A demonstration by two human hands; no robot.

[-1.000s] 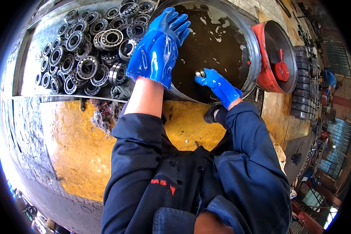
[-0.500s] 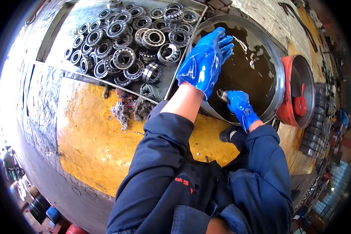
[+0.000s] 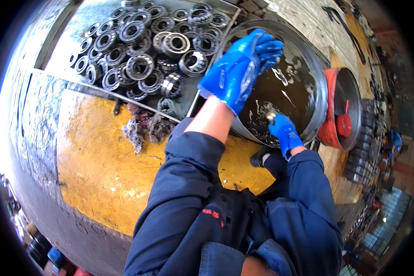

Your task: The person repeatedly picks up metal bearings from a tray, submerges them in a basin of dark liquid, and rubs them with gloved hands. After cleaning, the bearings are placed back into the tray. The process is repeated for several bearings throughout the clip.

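My right hand (image 3: 285,132), in a blue rubber glove, is closed round a small shiny rounded metal piece (image 3: 271,116) low over the near edge of the liquid. Its exact kind does not show. Bubbles and ripples (image 3: 263,112) break the brown liquid (image 3: 289,87) beside it. The liquid fills a wide round metal tub (image 3: 321,99). My left hand (image 3: 243,64), gloved the same way, hangs over the tub's left side with fingers stretched to the right. I see nothing held in it, though its underside is hidden.
Left of the tub, a metal tray (image 3: 211,69) bears a heap of roller bearings (image 3: 139,66). Grimy rags (image 3: 145,129) lie below it on a yellow surface (image 3: 110,170). To the right stands a red drum (image 3: 330,115) with a red object (image 3: 343,124) inside. A shoe (image 3: 260,157) shows below the tub.
My right hand has dipped the metal piece to the liquid, where fresh ripples and bubbles show. The left hand stays over the tub, its fingers a little further right. The whole view has shifted slightly.
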